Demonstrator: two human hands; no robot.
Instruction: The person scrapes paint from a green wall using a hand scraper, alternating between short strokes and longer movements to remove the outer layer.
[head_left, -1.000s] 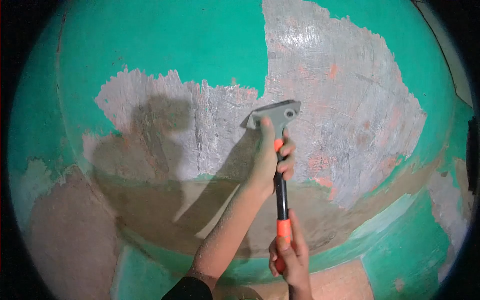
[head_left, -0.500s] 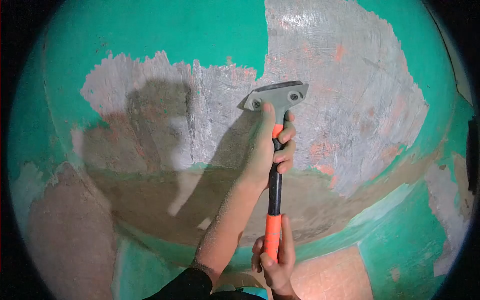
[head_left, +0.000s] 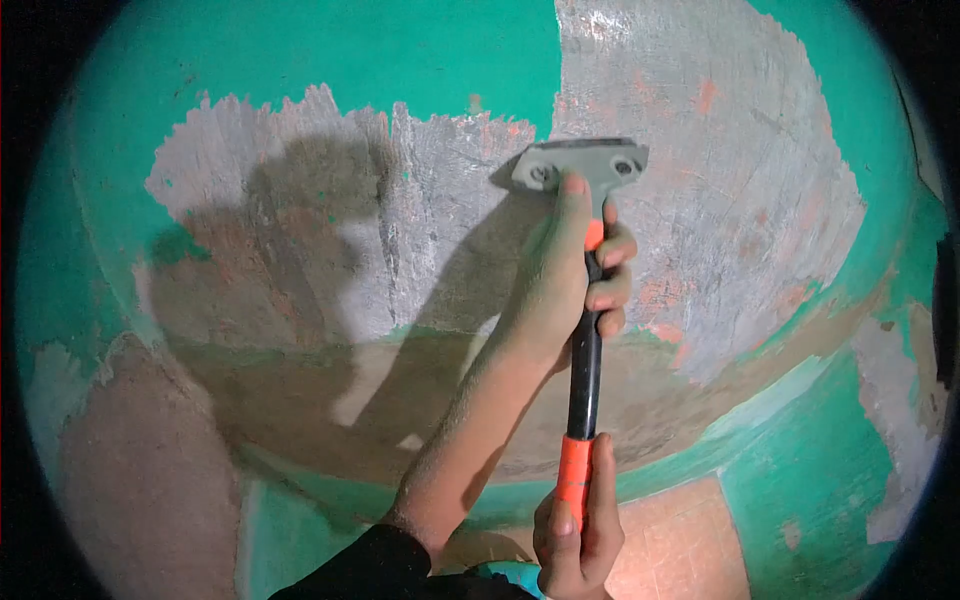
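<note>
A long-handled scraper (head_left: 584,385) stands nearly upright in front of the wall, its wide grey head (head_left: 583,165) close to the lower edge of the green paint. My left hand (head_left: 575,265) is wrapped round the upper shaft, thumb pressed on the back of the head. Lower down, my right hand (head_left: 580,540) grips the orange end of the handle. Behind the head lies a bare grey patch (head_left: 720,200) with orange specks. Whether the blade touches the wall is hard to tell.
Green paint (head_left: 400,60) covers the upper wall. A brown band (head_left: 480,400) curves below the grey area. Tiled floor (head_left: 685,545) shows at the bottom, and a bare brown patch (head_left: 150,470) at the lower left. Shadows fall on the wall.
The scraper and both hands have shifted to the right. The scraper's head is also slightly higher and more level. Both hands keep their hold.
</note>
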